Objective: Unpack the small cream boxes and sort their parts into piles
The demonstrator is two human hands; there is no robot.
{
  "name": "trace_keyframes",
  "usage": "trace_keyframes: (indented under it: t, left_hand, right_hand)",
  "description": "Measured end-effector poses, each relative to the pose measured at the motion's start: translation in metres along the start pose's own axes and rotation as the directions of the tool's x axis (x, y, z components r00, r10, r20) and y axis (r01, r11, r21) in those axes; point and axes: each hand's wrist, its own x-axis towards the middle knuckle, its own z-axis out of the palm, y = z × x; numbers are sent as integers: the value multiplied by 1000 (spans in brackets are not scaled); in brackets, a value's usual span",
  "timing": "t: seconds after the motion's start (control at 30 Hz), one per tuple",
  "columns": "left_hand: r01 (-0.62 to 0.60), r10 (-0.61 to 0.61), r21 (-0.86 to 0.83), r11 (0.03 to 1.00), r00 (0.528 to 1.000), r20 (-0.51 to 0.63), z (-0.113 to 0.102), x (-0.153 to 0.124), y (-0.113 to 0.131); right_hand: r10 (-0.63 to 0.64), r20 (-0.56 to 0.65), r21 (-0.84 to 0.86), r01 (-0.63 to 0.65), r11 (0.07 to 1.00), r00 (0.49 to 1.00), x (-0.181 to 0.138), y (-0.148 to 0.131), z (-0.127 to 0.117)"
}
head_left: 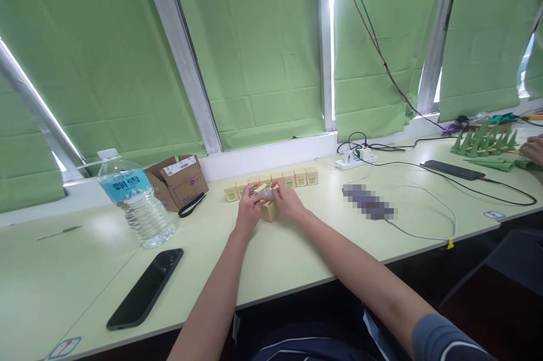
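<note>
Both my hands meet near the middle of the table around a small tan cardboard box (268, 213), whose top flaps stand up. My left hand (249, 207) has its fingers closed at the left side of the box's top. From the other side, my right hand (287, 199) pinches the top edge. Between the fingertips shows a whitish, partly see-through piece (265, 192); its kind cannot be made out. Just behind is a row of several similar small boxes (301, 178) with greenish square windows on their fronts, some of them hidden by my hands.
To the left stand a large water bottle (136, 202), an open brown carton (180, 183) and a black phone (146, 288). On the right lie a blurred-out device (368, 202), a power strip (355, 162), cables and another phone (452, 170). Another person's hand (533, 149) is near green spiky pieces (483, 140).
</note>
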Motion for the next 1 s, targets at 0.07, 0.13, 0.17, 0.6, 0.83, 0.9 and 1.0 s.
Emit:
trace_keyframes:
  t: [0.07, 0.13, 0.17, 0.6, 0.83, 0.9, 1.0]
  left_hand:
    - [43, -43, 41, 998, 999, 7, 1, 0, -3]
    - [107, -108, 70, 992, 994, 14, 1, 1, -2]
    - [135, -137, 75, 988, 990, 21, 1, 1, 0]
    - [316, -301, -98, 944, 943, 141, -9, 0, 20]
    - [349, -296, -155, 924, 911, 287, -12, -2, 24]
    - [349, -293, -144, 926, 905, 307, -12, -1, 23]
    - [352, -284, -141, 925, 890, 356, -14, 0, 20]
  right_hand:
    - [-56, 6, -38, 56, 998, 998, 1, 2, 0]
    - [-97, 49, -54, 100, 994, 994, 2, 4, 0]
    - [-106, 76, -59, 111, 992, 991, 3, 5, 0]
    - [-113, 200, -87, 132, 987, 973, -1, -7, -3]
    - [-49, 219, 108, 26, 994, 975, 2, -1, 0]
    - [-8, 241, 188, -39, 981, 970, 3, 1, -1]
    - [19, 285, 281, -102, 954, 958, 4, 1, -4]
